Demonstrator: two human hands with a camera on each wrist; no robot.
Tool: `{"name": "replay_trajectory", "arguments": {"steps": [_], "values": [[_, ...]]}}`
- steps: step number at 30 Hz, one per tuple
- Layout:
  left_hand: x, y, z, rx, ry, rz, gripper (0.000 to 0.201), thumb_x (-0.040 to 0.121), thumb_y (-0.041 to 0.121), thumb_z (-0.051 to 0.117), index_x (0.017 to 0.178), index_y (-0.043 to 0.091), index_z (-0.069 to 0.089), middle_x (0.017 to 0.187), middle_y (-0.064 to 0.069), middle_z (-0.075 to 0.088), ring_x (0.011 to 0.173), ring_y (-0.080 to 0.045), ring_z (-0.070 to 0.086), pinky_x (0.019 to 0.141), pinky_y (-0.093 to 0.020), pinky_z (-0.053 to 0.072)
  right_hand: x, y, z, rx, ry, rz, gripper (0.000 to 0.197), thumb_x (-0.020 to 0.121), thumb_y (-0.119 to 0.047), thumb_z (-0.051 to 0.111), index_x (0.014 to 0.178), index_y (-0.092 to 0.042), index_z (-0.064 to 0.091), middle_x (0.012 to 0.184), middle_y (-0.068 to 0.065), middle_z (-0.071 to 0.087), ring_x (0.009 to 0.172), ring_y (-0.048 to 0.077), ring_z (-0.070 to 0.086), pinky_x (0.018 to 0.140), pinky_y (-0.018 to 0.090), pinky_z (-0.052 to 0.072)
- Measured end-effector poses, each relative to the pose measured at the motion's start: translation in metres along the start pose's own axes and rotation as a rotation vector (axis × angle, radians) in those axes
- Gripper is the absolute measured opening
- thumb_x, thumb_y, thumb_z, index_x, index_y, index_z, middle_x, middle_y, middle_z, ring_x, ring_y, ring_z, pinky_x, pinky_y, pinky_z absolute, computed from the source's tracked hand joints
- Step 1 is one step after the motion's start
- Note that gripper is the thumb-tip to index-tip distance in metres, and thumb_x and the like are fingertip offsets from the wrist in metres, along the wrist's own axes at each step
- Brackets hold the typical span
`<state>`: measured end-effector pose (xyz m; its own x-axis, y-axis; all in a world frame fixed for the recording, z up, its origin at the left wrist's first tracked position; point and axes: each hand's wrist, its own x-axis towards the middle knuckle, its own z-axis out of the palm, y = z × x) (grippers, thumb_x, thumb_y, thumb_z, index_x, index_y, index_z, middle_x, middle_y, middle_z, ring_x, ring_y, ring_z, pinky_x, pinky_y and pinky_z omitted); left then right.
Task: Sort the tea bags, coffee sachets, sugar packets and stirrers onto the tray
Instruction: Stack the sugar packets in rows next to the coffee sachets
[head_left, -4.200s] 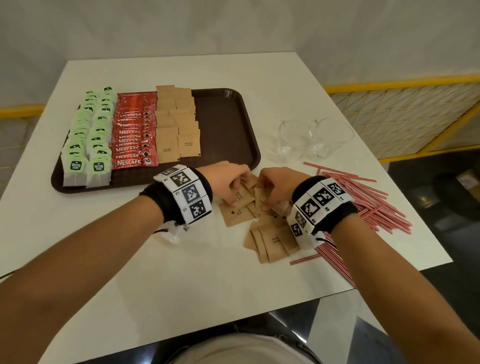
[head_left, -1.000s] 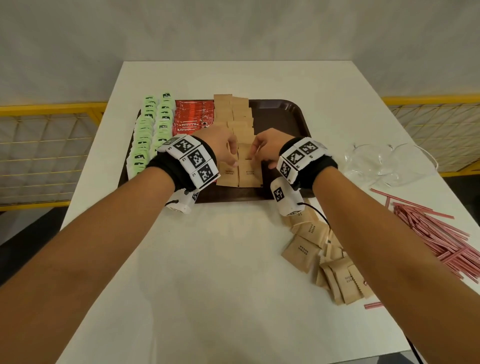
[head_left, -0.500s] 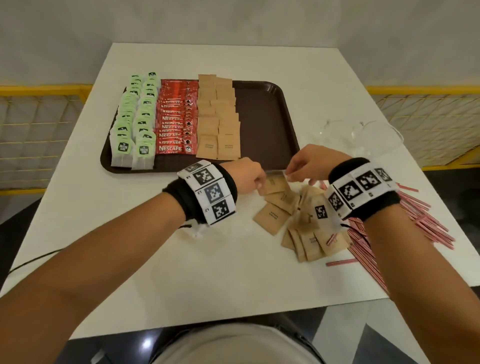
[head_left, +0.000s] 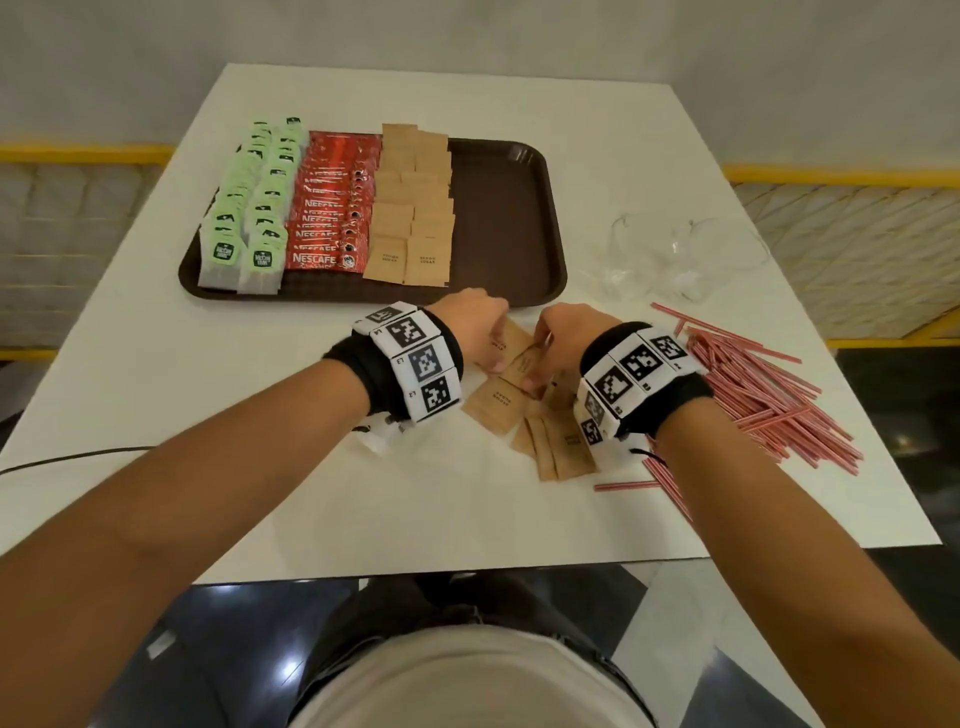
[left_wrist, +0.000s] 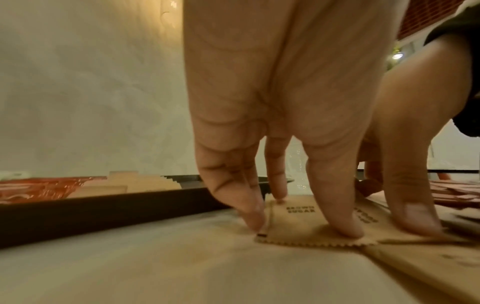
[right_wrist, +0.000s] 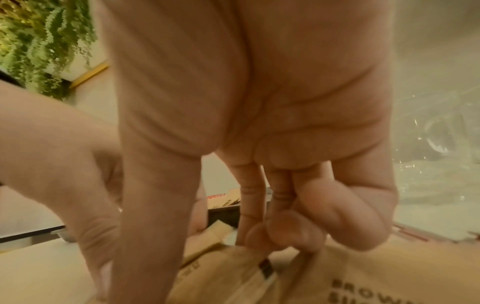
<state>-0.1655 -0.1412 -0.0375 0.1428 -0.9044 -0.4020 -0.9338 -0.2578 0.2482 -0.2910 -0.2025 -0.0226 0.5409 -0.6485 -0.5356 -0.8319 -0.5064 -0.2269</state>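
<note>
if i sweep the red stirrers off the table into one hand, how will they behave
The red stirrers look thin and straight, so they are probably light and stiff. They lie in a loose, crisscrossed heap on the smooth white table, so a push would likely scatter or roll some. A few sit near the edge and might fall.

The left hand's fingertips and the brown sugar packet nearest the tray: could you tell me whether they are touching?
Touching. The left wrist view shows the left hand with fingertips pressed flat onto the brown sugar packet.
</note>
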Motion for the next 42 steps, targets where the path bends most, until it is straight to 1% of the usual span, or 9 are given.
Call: {"name": "replay_trajectory", "arguments": {"steps": [4,10,15,20,26,30,34,38,42], "values": [[-0.006,-0.002,-0.001,-0.159,-0.058,-0.02,0.07,0.076,0.026,0.075,0.133,0.017,0.034,0.103,-0.004,0.052,0.097,-0.022,0.054,0.086,-0.033,0.045,0.004,0.001,-0.004,0.004,-0.056,-0.047,0.054,0.067,-0.028,0.082,0.114,-0.01,0.06,0.108,0.006,0.064,0.094,0.022,0.06,0.083,0.033,0.05],[-0.012,-0.03,-0.016,-0.365,-0.085,-0.042,0.02,0.092,0.025,0.057,0.109,0.017,0.052,0.108,-0.006,0.06,0.09,-0.016,0.058,0.068,-0.024,0.043,0.012,0.012,-0.013,0.155,-0.023,-0.173,0.015,0.082,-0.024,0.07,0.092,-0.013,0.068,0.075,-0.003,0.057,0.068,0.009,0.051,0.056,0.018,0.04],[-0.019,-0.062,-0.037,-0.73,-0.019,-0.141,0.017,0.092,0.013,0.055,0.109,0.011,0.049,0.106,-0.013,0.064,0.076,-0.014,0.062,0.068,-0.02,0.054,0.017,0.014,-0.025,0.453,-0.068,-0.237,0.013,0.084,-0.018,0.068,0.096,-0.02,0.065,0.085,-0.002,0.063,0.071,0.011,0.053,0.06,0.022,0.043],[-0.021,-0.085,-0.051,-0.822,0.02,-0.15,0.027,0.091,0.005,0.055,0.116,0.013,0.047,0.077,-0.007,0.065,0.05,-0.005,0.063,0.065,-0.019,0.055,0.028,-0.002,-0.027,0.544,-0.062,-0.232,0.009,0.088,-0.025,0.063,0.094,-0.018,0.062,0.087,-0.004,0.066,0.073,0.008,0.059,0.062,0.021,0.045],[-0.014,-0.116,-0.065,-0.851,0.088,-0.198,0.007,0.091,0.008,0.055,0.097,0.012,0.055,0.098,-0.01,0.062,0.073,-0.015,0.063,0.066,-0.022,0.055,0.044,-0.029,-0.032,0.757,-0.049,-0.213,0.016,0.089,-0.01,0.061,0.075,-0.014,0.053,0.094,0.004,0.063,0.081,0.014,0.058,0.067,0.024,0.05],[-0.003,-0.134,-0.071,-0.837,0.101,-0.171,0.021,0.09,0.011,0.059,0.11,0.009,0.056,0.088,-0.004,0.064,0.064,-0.009,0.064,0.058,-0.016,0.054,0.057,-0.051,-0.037,0.845,-0.041,-0.168,0.014,0.089,-0.003,0.059,0.094,-0.013,0.051,0.095,0.006,0.061,0.083,0.019,0.061,0.068,0.027,0.054],[0.01,-0.147,-0.075,-0.745,0.143,-0.12,0.028,0.089,0.012,0.06,0.117,0.008,0.057,0.079,0.0,0.062,0.055,-0.001,0.058,0.049,-0.012,0.046,0.074,-0.067,-0.04,0.834,-0.002,-0.106,0.043,0.087,0.002,0.059,0.124,-0.013,0.043,0.108,0.008,0.059,0.09,0.024,0.061,0.074,0.034,0.055],[0.021,-0.158,-0.079,-0.72,0.154,-0.096,0.035,0.088,0.011,0.06,0.122,0.005,0.056,0.073,0.0,0.061,0.056,-0.006,0.053,0.057,-0.015,0.047,0.089,-0.08,-0.042,0.77,0.061,-0.073,0.041,0.09,0.001,0.055,0.126,-0.014,0.044,0.119,0.011,0.056,0.085,0.021,0.059,0.059,0.027,0.052],[0.028,-0.161,-0.081,-0.6,0.074,-0.057,0.034,0.088,0.008,0.061,0.122,0.007,0.057,0.074,0.0,0.062,0.057,-0.005,0.053,0.053,-0.01,0.046,0.099,-0.084,-0.042,0.702,0.045,-0.043,0.03,0.093,-0.004,0.053,0.12,-0.018,0.05,0.118,0.007,0.055,0.089,0.019,0.057,0.058,0.024,0.05]]}}
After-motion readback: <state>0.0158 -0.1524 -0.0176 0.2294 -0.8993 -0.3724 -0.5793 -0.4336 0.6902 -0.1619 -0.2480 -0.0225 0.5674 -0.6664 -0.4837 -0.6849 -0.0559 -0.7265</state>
